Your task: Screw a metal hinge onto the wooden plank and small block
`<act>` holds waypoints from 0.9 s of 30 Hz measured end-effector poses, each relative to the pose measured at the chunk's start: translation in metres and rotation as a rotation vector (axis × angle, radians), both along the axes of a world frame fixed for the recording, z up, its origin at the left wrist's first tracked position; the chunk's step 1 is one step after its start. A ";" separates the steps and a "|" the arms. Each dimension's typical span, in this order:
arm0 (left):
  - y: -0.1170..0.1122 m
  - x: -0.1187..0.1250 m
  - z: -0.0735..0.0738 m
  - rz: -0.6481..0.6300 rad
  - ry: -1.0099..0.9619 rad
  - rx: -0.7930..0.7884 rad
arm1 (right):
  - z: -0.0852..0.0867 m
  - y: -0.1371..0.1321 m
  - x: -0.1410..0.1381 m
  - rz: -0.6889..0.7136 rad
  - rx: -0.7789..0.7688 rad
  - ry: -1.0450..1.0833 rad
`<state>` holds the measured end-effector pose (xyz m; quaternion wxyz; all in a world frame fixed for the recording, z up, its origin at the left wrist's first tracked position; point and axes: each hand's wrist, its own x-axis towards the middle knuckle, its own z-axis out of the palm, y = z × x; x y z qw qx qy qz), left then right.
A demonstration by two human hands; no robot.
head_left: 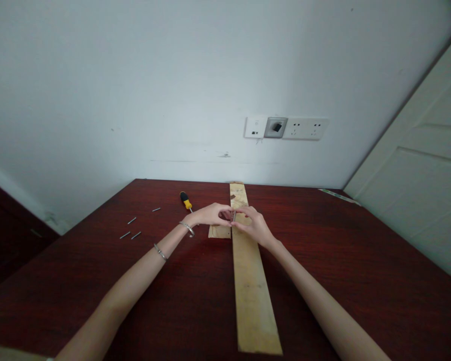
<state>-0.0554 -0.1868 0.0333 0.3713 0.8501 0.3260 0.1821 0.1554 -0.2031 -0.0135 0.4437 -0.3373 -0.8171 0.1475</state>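
Observation:
My left hand point(212, 214) and my right hand point(253, 225) meet fingertip to fingertip over the boards. Between them stands a thin metal screw or nail point(234, 216), with the fingers of both hands closed at its ends. Beneath my right hand lies a long pale wooden board point(250, 288), running from the back of the table toward me. A shorter wooden piece point(220, 232) sits against its left side, partly covered by my left hand. Just behind my left wrist is a screwdriver point(186, 200) with a black and yellow handle; its tip is hidden.
Several loose metal screws or nails point(132, 220) lie on the left of the dark red table point(180, 311). A flat pale strip point(338, 196) rests at the back right corner. Behind the table is a white wall with sockets point(304, 129); a white door point(424, 165) stands right.

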 end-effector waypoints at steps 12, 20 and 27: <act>-0.005 -0.008 -0.011 0.060 0.146 0.339 | -0.008 -0.002 -0.002 0.047 -0.001 -0.047; -0.008 -0.012 -0.008 0.055 0.309 0.419 | -0.019 0.001 -0.002 0.116 -0.070 -0.054; -0.012 -0.009 -0.008 0.056 0.473 0.465 | -0.021 0.002 0.002 0.131 -0.180 -0.129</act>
